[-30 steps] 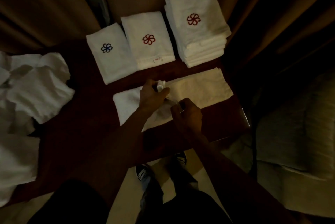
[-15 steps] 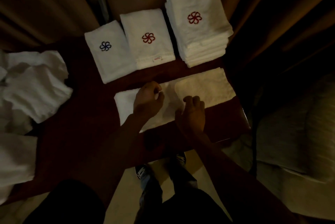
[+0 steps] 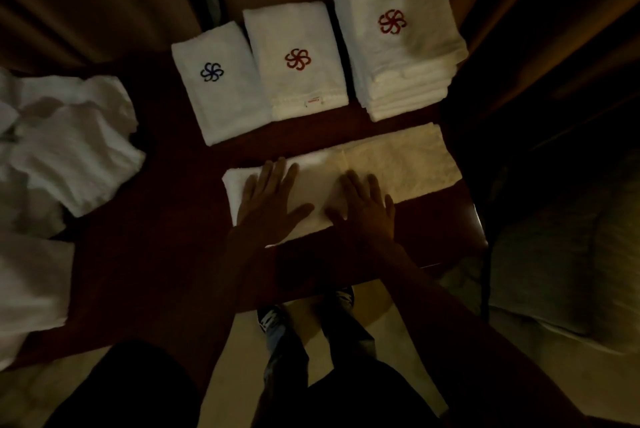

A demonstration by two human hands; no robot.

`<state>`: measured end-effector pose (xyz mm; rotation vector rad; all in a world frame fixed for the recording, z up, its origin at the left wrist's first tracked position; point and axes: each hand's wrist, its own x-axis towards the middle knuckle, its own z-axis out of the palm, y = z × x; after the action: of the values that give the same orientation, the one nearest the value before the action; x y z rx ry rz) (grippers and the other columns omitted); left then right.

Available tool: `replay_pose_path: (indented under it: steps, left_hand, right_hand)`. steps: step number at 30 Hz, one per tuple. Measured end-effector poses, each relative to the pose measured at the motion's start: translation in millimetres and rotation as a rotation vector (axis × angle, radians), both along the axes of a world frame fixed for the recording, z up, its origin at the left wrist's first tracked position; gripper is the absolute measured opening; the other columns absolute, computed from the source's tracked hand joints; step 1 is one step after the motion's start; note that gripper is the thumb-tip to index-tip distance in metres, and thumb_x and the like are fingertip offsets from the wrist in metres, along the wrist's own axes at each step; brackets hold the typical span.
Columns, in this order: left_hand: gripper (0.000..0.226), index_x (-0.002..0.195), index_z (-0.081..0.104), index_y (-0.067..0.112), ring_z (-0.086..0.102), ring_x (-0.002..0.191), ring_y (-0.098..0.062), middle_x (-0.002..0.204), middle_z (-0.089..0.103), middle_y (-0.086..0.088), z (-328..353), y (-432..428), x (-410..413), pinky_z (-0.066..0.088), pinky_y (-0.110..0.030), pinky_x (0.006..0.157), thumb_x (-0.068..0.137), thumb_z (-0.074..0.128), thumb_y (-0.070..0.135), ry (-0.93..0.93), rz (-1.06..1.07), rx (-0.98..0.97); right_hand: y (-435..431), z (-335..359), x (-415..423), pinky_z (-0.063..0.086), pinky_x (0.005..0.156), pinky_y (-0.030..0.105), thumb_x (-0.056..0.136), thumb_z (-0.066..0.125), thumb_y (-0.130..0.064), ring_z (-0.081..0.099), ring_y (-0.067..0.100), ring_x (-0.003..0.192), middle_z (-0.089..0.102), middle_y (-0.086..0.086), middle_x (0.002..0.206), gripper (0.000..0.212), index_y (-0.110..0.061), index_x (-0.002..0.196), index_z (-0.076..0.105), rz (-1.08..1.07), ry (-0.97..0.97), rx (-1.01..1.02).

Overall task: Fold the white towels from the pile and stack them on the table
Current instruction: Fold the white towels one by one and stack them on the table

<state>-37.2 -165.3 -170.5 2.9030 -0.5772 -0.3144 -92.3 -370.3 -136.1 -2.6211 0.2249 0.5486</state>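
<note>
Dark bench [image 3: 166, 220] in a dim room: my left grip [image 3: 268, 201] and right grip [image 3: 363, 208] lie spread flat on a half-folded towel [image 3: 398, 164]. Beyond them stand three folded stacks [image 3: 398, 57]; left of them, a rumpled pile [image 3: 69, 150] awaits folding.

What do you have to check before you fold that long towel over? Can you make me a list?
1. Both hands flat on it: left hand and right hand lie open on the long towel: ok.
2. Towel smooth, without bumps: ok.
3. Whole towel resting on the table: ok.
4. Flower logo placed to end up on top: cannot tell, none shows.
5. Tall stack neat enough to take another: ok.
6. More towels waiting in the pile: ok.
</note>
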Motion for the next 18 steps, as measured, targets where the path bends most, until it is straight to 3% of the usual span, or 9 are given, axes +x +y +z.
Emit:
replay_pose_path:
  steps: [4,7,10,13,18]
  left_hand:
    - [0.091,0.157,0.02,0.024,0.018,0.151,-0.026,0.164,0.019,-0.006,15,-9,4,0.02,-0.053,0.12,0.086,0.038,0.077,0.02,0.042,-0.059]
    - [0.083,0.15,0.037,0.018,0.034,0.144,-0.029,0.158,0.034,-0.01,27,-24,13,0.031,-0.053,0.113,0.087,0.042,0.072,-0.068,0.032,-0.09]
    - [0.08,0.145,0.045,0.016,0.042,0.138,-0.028,0.152,0.043,-0.009,37,-49,27,0.039,-0.049,0.108,0.087,0.042,0.07,-0.071,-0.05,-0.152]
    - [0.073,0.142,0.049,0.012,0.046,0.135,-0.028,0.146,0.05,-0.011,43,-85,37,0.043,-0.046,0.106,0.089,0.055,0.061,-0.024,-0.154,-0.243]
    - [0.073,0.136,0.056,0.003,0.056,0.126,-0.032,0.135,0.059,-0.017,36,-151,47,0.051,-0.044,0.1,0.091,0.044,0.059,0.026,-0.308,-0.308]
  right_hand:
    - [-3,2,1,0.014,0.121,0.059,0.095,0.049,-0.062,-0.004,0.026,0.154,0.008,-0.007,0.167,0.081,-0.027,0.159,0.016,-0.059,-0.066,0.017]
    - [-9,10,-1,0.031,0.115,0.055,0.092,0.055,-0.062,0.02,0.03,0.151,0.03,0.001,0.162,0.078,-0.02,0.154,0.035,-0.241,-0.215,0.075]
    - [-22,16,-3,0.048,0.1,0.055,0.087,0.055,-0.063,0.044,0.032,0.136,0.051,0.008,0.147,0.074,-0.014,0.143,0.051,-0.41,-0.356,0.121]
    - [-44,21,-6,0.048,0.099,0.052,0.09,0.064,-0.053,0.045,0.031,0.132,0.055,0.008,0.142,0.065,-0.013,0.14,0.053,-0.545,-0.384,0.142]
    - [-90,21,-14,0.048,0.097,0.051,0.092,0.063,-0.05,0.043,0.031,0.132,0.052,0.007,0.141,0.058,-0.016,0.137,0.053,-0.709,-0.345,0.14]
